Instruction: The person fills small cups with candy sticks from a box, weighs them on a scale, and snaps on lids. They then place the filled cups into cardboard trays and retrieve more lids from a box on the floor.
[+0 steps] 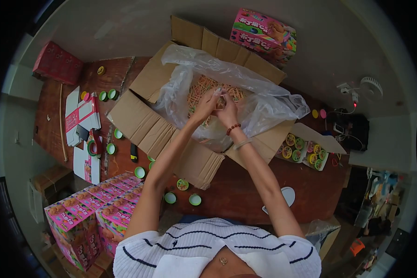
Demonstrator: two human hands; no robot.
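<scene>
Head view: left fingers [215, 94] and right fingers [228, 99], curled, close together; what they held could not be told. Beneath them lay thin orange-green sticks [199, 91], within clear plastic liner [175, 88] and brown cardboard box [143, 125]. Light pinching seemed best against breakage.

Both arms reach forward, converging ahead of the chest. Left arm [164, 167]: elbow slightly bent, forearm slanting inward to the wrist [198, 119]. Right arm [262, 173]: likewise slightly bent, angled inward from the other side. Left hand [209, 103] and right hand [227, 112] close together, fingers pointing away from the body. Fingers of both bent, tips drawn in near one another; finger detail too small to tell whether they pinch or merely meet.
</scene>
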